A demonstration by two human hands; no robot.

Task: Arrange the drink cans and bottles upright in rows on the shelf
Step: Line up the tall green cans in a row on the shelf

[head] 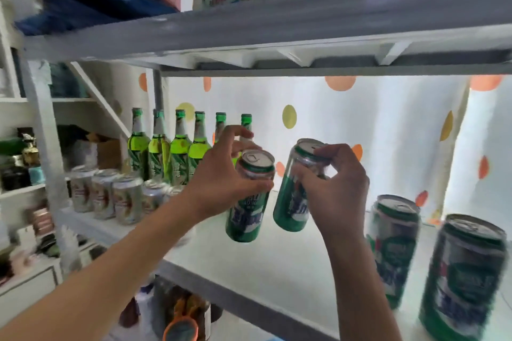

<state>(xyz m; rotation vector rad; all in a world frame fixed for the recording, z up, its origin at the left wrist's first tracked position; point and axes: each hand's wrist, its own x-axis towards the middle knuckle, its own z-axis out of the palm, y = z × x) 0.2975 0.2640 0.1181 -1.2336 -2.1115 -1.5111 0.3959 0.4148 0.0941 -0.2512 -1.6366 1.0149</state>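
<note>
Two green cans are up in the air over the middle of the shelf (277, 271). The left hand (221, 174) has its fingers wrapped round the top half of the left can (246, 210). The right hand (332, 188) holds the right can (291, 194) the same way, near its top. Both cans lean a little, tops toward one o'clock. They sit just beside each other and I cannot tell if they touch.

The cans look full, so I think they are a bit heavy for their size. The sides are smooth and could slip, and thin metal dents if you squeeze hard. A good place to hold is round the middle, with fingers on both sides. They need to come down flat on their bottoms or they may tip.

At nine o'clock from the hands stands a row of silver cans (110, 194), all upright. Behind them, toward eleven o'clock, is a row of green bottles (177, 152), upright too. Glass breaks, so the hands should not bump them.

At four o'clock, two more green cans (432, 266) stand on the shelf, blurry and close to us.

Behind everything hangs a white curtain (360, 133) with orange and yellow dots. Above is another shelf (277, 22) with packets on it.
</note>
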